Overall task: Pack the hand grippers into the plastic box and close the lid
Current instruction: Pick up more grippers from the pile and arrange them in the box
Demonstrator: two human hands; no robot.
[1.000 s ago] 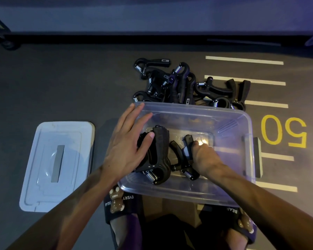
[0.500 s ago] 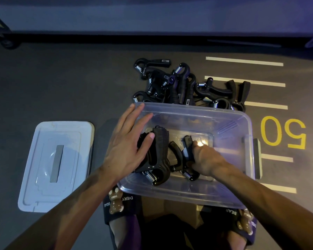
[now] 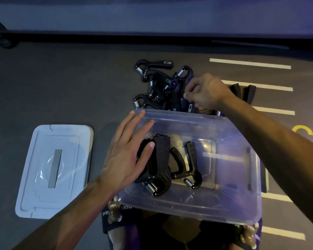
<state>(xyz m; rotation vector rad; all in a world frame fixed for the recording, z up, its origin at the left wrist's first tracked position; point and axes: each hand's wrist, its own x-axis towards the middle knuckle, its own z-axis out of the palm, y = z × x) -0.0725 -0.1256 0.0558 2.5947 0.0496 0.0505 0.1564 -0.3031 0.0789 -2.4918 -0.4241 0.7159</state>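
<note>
The plastic box [image 3: 193, 210] is clear, rectangular and open-topped, and it sits on the dark floor [image 3: 61, 87] just in front of the person's sandalled feet. Inside it lie two black hand grippers with coiled metal springs at their hinged ends: a broad one with thick textured handles [image 3: 158, 165] toward the box's left side, and a slimmer one [image 3: 187, 166] beside it near the box's middle, both with springs pointing at the near wall. The rest of the box's bottom is bare. Just beyond the box's far wall lies a heap of loose hand grippers [image 3: 159, 85], black with silver springs, tangled together. The white lid [image 3: 52, 170] lies flat on the floor well to the left of the box, its grey strip facing up.

The left hand [image 3: 126, 157] rests over the box's left rim, fingers spread and flat, thumb touching the broad gripper; its grip is open and holds nothing. The right hand [image 3: 205, 93], which was down inside the box on the slimmer gripper half a second ago, has left it and now reaches past the box's far wall into the heap, fingers curled at a dark handle; I cannot tell if that grip has closed. The left hand, the lid and the two packed grippers have not moved.
</note>
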